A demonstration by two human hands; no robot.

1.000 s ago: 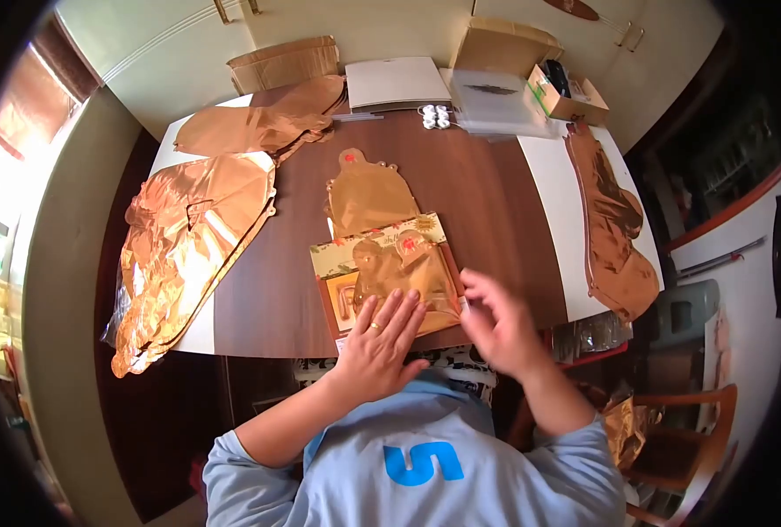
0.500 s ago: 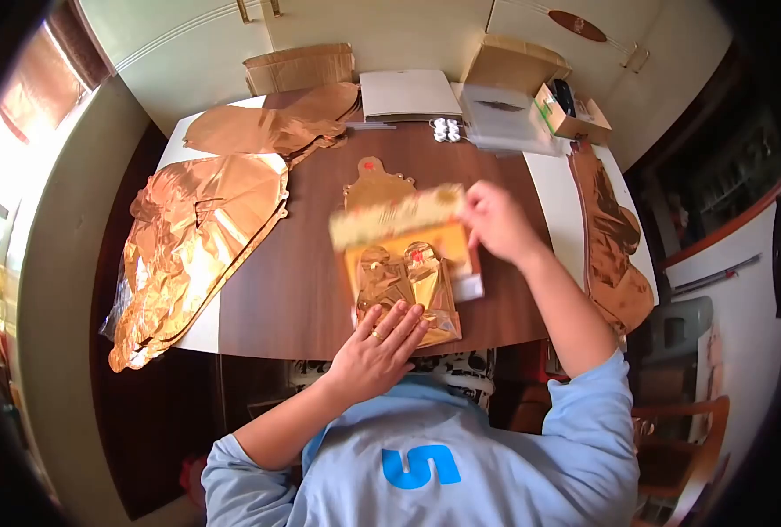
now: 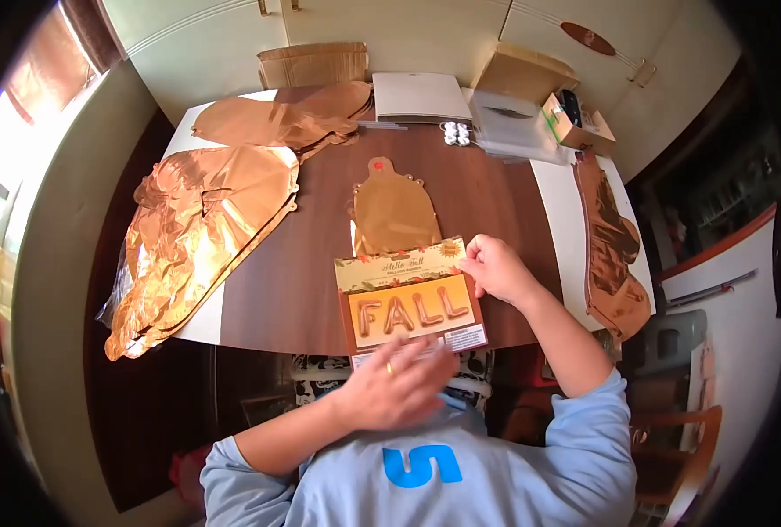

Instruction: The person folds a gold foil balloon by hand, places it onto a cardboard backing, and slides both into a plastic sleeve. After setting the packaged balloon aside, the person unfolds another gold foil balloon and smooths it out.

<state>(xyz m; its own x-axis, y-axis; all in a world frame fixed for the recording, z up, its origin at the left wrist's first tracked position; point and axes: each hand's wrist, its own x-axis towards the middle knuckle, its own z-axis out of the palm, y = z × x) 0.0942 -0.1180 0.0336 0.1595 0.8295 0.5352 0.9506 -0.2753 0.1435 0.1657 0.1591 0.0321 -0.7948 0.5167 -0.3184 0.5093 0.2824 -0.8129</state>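
A flat card package [image 3: 408, 299] printed "FALL" in copper letters lies on the brown table [image 3: 294, 290] near its front edge. My right hand [image 3: 494, 268] pinches the card's upper right corner. My left hand [image 3: 399, 386] is blurred at the table's near edge, its fingers just over the card's bottom edge. Whether it holds anything cannot be told. A flat gold foil balloon [image 3: 393, 211] lies just beyond the card.
Large crumpled copper foil balloons lie at the left [image 3: 206, 228], the back left [image 3: 276, 123] and the right edge [image 3: 610, 237]. At the back stand a white box [image 3: 421, 95], a clear plastic bag [image 3: 509, 123] and open cardboard boxes [image 3: 575, 119]. A wooden chair [image 3: 671, 439] stands at my right.
My right hand lifted the card package off the folded gold balloons and set it down flat, face up. My left hand slid back from the balloons to the table edge; they are no longer visible.
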